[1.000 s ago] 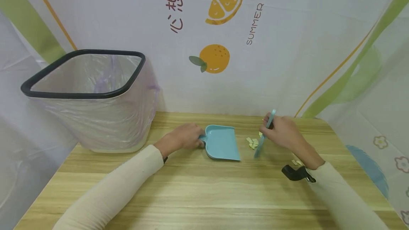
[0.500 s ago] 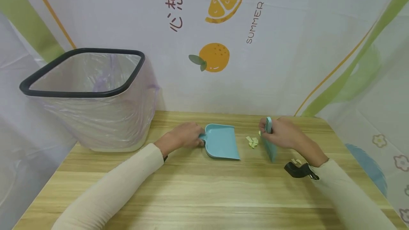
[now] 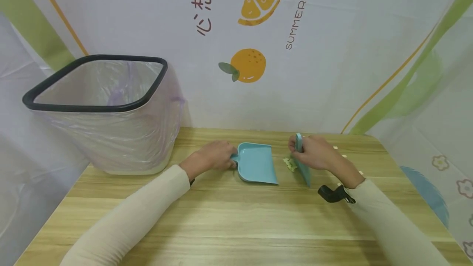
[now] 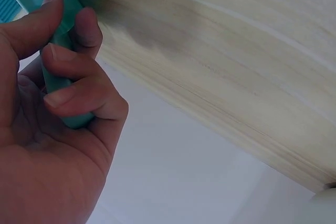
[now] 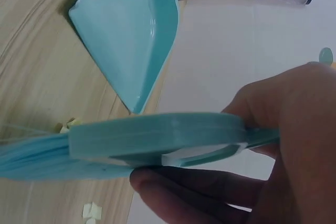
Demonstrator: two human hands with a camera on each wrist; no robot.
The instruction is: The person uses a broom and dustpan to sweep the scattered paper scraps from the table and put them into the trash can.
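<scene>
My left hand (image 3: 217,155) grips the handle of a light blue dustpan (image 3: 257,163), which lies on the table with its open edge facing right. In the left wrist view, curled fingers wrap the dustpan's handle (image 4: 62,85). My right hand (image 3: 317,152) holds a matching blue hand brush (image 5: 157,132), its bristles (image 5: 42,156) pointing down to the table in the head view. Between brush and dustpan lies a small pile of pale yellow scraps (image 3: 290,164), partly hidden by the brush. Several more scraps (image 3: 335,147) are scattered to the right, around my right wrist.
A large bin (image 3: 148,138) with a black rim and a clear plastic liner stands at the table's back left. Behind the wooden table (image 3: 221,225) hangs a white printed cloth (image 3: 325,73), close to the back edge.
The brush has swung right and then back left, now close against the scrap pile. More loose scraps show right of my right hand. The left hand and dustpan have stayed in place.
</scene>
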